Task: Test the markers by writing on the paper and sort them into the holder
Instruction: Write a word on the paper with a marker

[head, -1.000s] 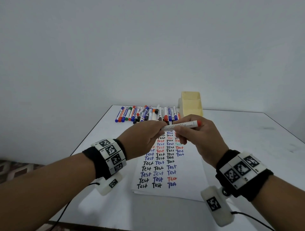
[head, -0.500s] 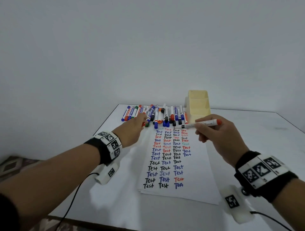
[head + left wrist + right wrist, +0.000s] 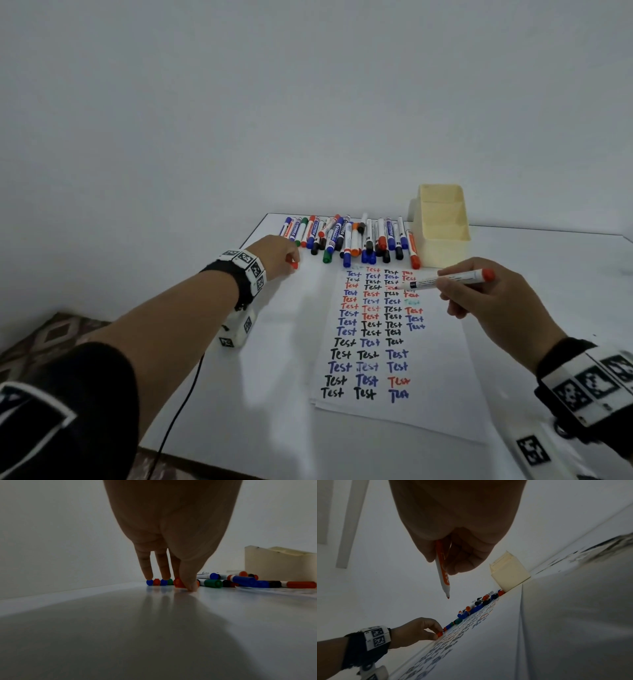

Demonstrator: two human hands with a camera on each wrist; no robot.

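Note:
My left hand (image 3: 288, 260) pinches a small red cap (image 3: 294, 265) between thumb and forefinger, low on the white table (image 3: 267, 377) just left of the paper (image 3: 442, 377). The left wrist view shows the cap (image 3: 178, 583) down at the table surface, in front of the row of markers (image 3: 349, 240). My right hand (image 3: 454, 291) grips an uncapped red marker (image 3: 424, 281) above the top of the paper, its tip (image 3: 448, 597) bare and clear of the sheet. The paper carries columns of "Test" in black, blue and red. The cream holder (image 3: 442, 236) stands behind the paper.
Several capped markers in blue, red, green and black lie side by side along the far table edge, left of the holder (image 3: 274, 566). The table's left edge (image 3: 191, 359) runs close beside my left forearm. A grey wall rises behind.
The hands were together on the marker; the left hand has pulled away to the left and down to the table with the red cap. The right hand has moved right with the marker.

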